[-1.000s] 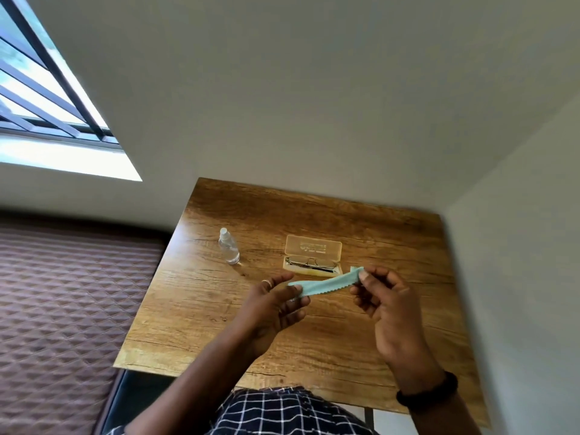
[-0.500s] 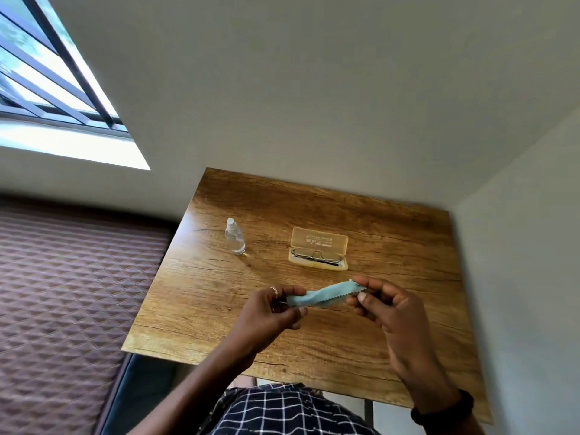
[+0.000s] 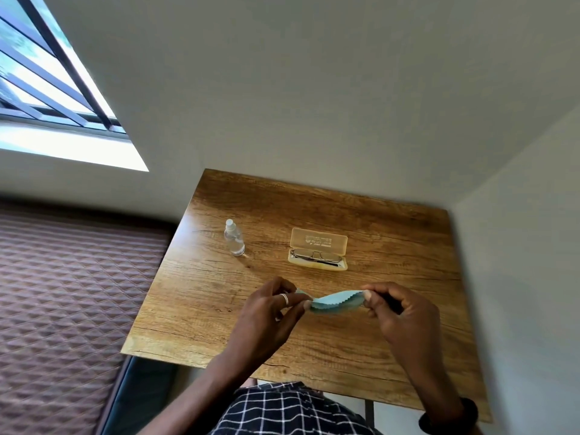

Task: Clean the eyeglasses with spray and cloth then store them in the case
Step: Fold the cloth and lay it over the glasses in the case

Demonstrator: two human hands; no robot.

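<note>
Both hands, left hand (image 3: 266, 312) and right hand (image 3: 401, 315), pinch the cloth (image 3: 337, 304) taut above the table (image 3: 408, 356); case (image 3: 318, 246) lid print unreadable.

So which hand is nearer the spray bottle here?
Left. The left hand holds the cloth in front of the spray bottle, slightly right; the right hand holds its other end, farther right.

Txt on case lid (image 3: 318, 243), too blurry to read

A room in a home, likely a bedroom; a small wooden table (image 3: 314, 199) sits in a corner of plain white walls (image 3: 314, 89); a quilted brown mattress (image 3: 62, 293) lies beside its left edge; a barred window (image 3: 47, 73) above.
</note>
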